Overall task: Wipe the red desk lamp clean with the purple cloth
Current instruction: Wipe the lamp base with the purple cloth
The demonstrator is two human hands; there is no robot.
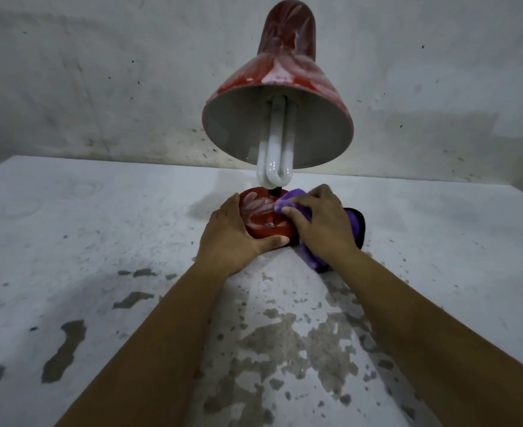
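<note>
The red desk lamp stands on a white table, its dusty shade tilted toward me with a white bulb hanging out. Its round red base shows pale dust smears on top. My left hand grips the base's left and near edge, thumb along the front. My right hand holds the purple cloth bunched against the right side of the base top. More cloth trails out below the wrist, with a dark edge on the right.
The white table is dusty, with chipped grey patches of worn paint toward the near edge. A stained pale wall rises directly behind the lamp. The shade overhangs the base and my hands.
</note>
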